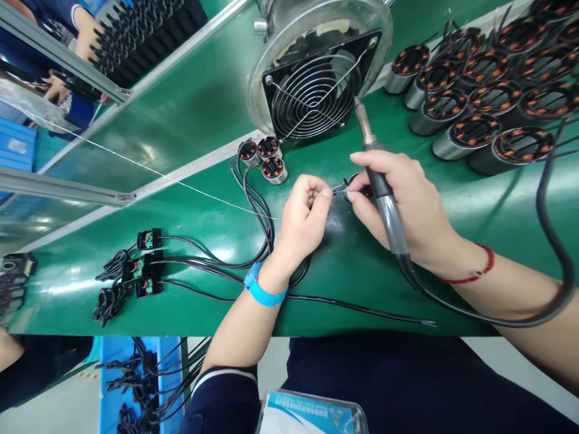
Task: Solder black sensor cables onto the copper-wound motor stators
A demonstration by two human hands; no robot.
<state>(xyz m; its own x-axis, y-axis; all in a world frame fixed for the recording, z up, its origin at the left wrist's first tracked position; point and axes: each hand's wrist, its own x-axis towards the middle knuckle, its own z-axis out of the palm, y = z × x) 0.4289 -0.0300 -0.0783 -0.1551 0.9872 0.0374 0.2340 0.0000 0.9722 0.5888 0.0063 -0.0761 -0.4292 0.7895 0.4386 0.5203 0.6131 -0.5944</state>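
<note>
My left hand (304, 212) is closed in a pinch on a thin wire end (338, 190) over the green bench mat (194, 301). My right hand (402, 202) is wrapped round a soldering iron (379, 181), whose tip points away toward the fan; its thumb and forefinger also meet at the same wire end. A small motor stator (350, 181) lies half hidden behind my right fingers. A blue strap circles my left wrist, a red cord my right. A thin strand of solder wire (181, 182) runs across the mat toward my left hand.
A square extraction fan (316, 84) stands just beyond my hands. Three small stators (265, 158) with black cables sit left of it. Several larger wound stators (488, 96) fill the far right. Cable connectors (147, 265) lie at left. Another person's hands (67, 54) work at top left.
</note>
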